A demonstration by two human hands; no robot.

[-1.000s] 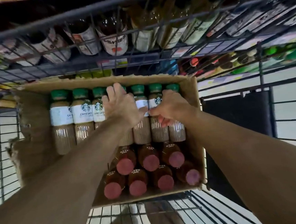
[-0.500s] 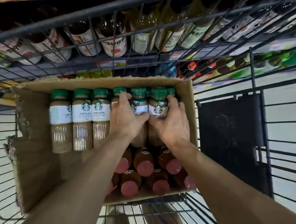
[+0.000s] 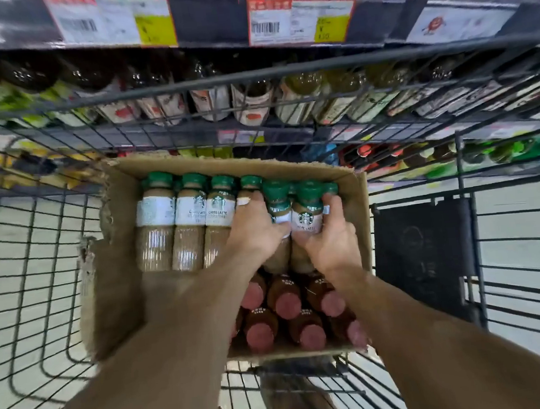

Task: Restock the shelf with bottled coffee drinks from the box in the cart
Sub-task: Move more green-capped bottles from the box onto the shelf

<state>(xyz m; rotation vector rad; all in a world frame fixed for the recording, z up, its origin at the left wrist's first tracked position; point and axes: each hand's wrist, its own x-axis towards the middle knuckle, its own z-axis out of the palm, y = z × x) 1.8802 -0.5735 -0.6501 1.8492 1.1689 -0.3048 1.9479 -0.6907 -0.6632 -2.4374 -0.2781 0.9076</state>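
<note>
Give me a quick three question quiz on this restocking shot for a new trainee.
1. True or false: both hands grip green-capped bottles.
2. What colour caps are on the bottles nearest the camera in the cardboard box? A red, B blue, C yellow.
3. Fill in: the box sits inside a wire ____.

Key:
1. True: the left hand and right hand each hold a green-capped bottle.
2. A: the red-capped bottles.
3. Cart.

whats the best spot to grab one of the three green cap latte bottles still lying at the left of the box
Take a green-capped bottle around its labelled upper body just below the cap, coming from above. The three lie side by side with caps toward the far wall of the box, so only their top sides are free.
</note>
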